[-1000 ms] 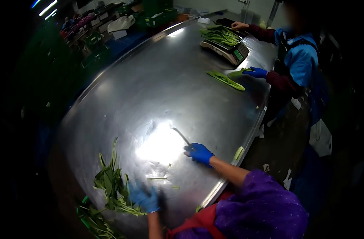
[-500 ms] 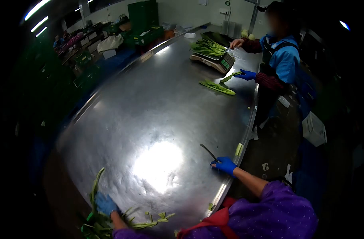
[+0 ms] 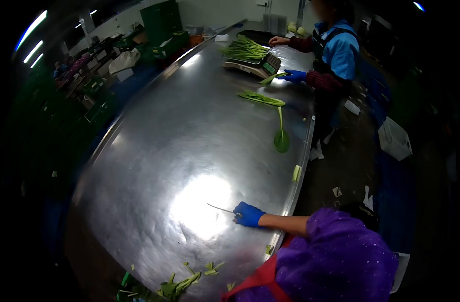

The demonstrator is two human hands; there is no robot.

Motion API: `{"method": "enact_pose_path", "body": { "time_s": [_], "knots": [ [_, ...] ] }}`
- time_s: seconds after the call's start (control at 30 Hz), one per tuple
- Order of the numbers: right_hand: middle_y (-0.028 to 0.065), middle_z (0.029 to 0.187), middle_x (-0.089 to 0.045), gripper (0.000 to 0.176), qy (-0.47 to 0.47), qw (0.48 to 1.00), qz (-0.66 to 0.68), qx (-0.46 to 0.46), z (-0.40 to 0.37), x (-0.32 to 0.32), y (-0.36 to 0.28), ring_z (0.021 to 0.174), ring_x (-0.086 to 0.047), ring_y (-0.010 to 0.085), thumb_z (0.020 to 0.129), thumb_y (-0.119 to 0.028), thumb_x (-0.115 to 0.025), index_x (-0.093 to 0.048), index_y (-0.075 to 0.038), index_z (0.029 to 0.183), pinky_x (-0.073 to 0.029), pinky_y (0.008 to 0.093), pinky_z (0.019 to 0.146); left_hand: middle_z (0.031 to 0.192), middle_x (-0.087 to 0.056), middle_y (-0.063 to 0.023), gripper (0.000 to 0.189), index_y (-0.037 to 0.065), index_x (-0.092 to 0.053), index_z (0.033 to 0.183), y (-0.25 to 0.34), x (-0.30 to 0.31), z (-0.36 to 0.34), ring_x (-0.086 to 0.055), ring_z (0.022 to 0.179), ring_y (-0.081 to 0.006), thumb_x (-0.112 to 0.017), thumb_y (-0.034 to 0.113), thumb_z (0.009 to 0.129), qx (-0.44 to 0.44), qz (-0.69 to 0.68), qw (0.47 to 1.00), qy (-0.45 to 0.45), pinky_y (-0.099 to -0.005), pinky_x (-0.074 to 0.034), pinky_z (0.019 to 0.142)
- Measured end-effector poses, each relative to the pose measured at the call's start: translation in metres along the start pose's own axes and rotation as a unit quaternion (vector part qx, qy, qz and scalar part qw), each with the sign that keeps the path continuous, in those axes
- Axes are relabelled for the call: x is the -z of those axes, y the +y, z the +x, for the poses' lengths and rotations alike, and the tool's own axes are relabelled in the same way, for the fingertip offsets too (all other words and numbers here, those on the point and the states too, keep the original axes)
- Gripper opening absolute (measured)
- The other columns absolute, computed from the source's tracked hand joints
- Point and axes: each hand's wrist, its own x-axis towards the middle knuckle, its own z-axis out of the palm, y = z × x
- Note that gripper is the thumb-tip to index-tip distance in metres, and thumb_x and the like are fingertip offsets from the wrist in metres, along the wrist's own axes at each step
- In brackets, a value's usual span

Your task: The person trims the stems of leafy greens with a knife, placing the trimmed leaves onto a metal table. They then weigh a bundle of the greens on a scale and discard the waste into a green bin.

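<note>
My right hand (image 3: 248, 215), in a blue glove, is closed around the handle of a knife (image 3: 220, 207). The thin, dark blade points left over the bright reflection on the metal table (image 3: 154, 166). My left hand is out of the picture. Near the table's front edge lie cut leaf and stem scraps (image 3: 177, 286) of a green vegetable. Farther up the table, a single green leaf with a long stem (image 3: 281, 140) lies just below a bundle of leafy stalks (image 3: 261, 98).
Across the table a co-worker (image 3: 339, 50) holds a green stalk (image 3: 273, 78) in one gloved hand, beside a scale (image 3: 251, 65) piled with greens (image 3: 244, 49). A white bin (image 3: 394, 138) stands on the floor at right. Green crates (image 3: 162, 25) are at the back.
My right hand has moved left with the knife. My left hand has gone out of view at the lower left. A single leaf now lies on the table below the stalks.
</note>
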Motion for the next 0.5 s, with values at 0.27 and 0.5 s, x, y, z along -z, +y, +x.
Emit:
{"method": "enact_pose_path", "body": {
  "time_s": [0.27,0.5],
  "knots": [
    [0.0194,0.104,-0.054,0.031,-0.076,0.99,0.114,-0.026,0.001,-0.002,0.011,0.095,-0.058,0.0333,0.081,-0.025,-0.067,-0.055,-0.004,0.101,-0.047,0.0417,0.082,0.137,-0.043,-0.0196,0.065,0.004,-0.049,0.13,0.263,0.03,-0.107,-0.038,0.129,-0.0368,-0.07,0.029,0.075,-0.247,-0.148,0.895,-0.341,-0.0437,-0.026,0.108],
    [0.0157,0.106,-0.062,0.039,0.005,0.996,0.085,0.01,0.044,0.1,0.084,0.096,-0.06,0.0307,0.083,-0.03,-0.064,-0.061,-0.008,0.116,-0.047,0.0391,0.083,0.136,-0.042,-0.0247,0.058,0.003,-0.05,0.128,0.294,-0.015,-0.107,-0.038,0.126,-0.0393,-0.065,0.027,0.078,-0.187,-0.169,0.937,-0.241,-0.0461,-0.029,0.104]
  ]
}}
